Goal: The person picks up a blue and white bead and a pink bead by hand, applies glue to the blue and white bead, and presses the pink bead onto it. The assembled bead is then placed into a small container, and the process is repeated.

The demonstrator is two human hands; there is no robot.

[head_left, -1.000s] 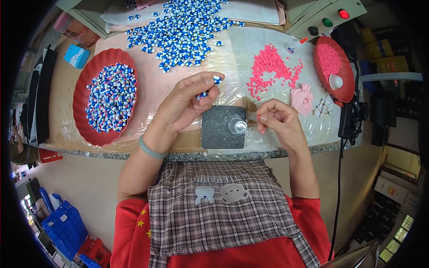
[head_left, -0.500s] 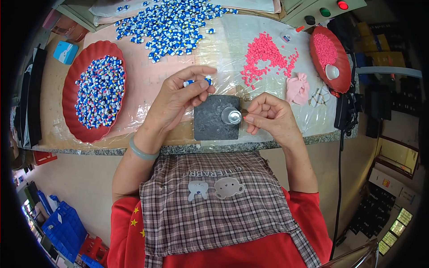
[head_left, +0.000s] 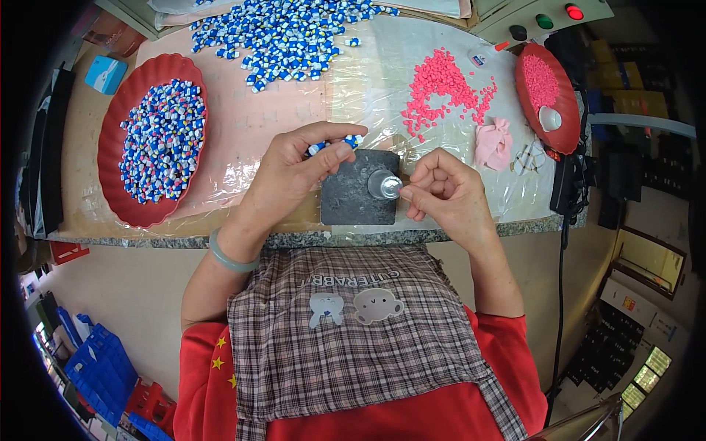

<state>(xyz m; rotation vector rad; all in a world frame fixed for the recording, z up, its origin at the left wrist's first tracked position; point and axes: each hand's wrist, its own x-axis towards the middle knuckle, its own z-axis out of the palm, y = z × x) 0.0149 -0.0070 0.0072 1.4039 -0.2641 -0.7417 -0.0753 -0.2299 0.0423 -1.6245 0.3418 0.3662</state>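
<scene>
My left hand (head_left: 290,173) is closed around a few small blue-and-white pieces. One piece (head_left: 353,141) sticks out between thumb and fingers, above the top edge of a dark square slab (head_left: 342,198). On the slab's right part stands a small clear cup (head_left: 384,184) with a shiny, silvery top. Just right of the cup is my right hand (head_left: 452,195), its thumb and forefinger pinched together at the cup's rim. Whatever sits in that pinch is too small to make out; a hint of pink shows at the fingertips.
A red scalloped dish (head_left: 108,158) of blue-and-white pieces lies left. Beyond the hands spreads a heap of similar pieces (head_left: 290,40). At right are scattered pink bits (head_left: 434,77), a pink cloth bundle (head_left: 493,145), a small bottle (head_left: 479,57) and another red dish (head_left: 566,121).
The left hand has shifted slightly right, and the piece in it is tipped further out at the fingertips. The right hand stays pinched beside the cup. The whole view has shifted slightly.
</scene>
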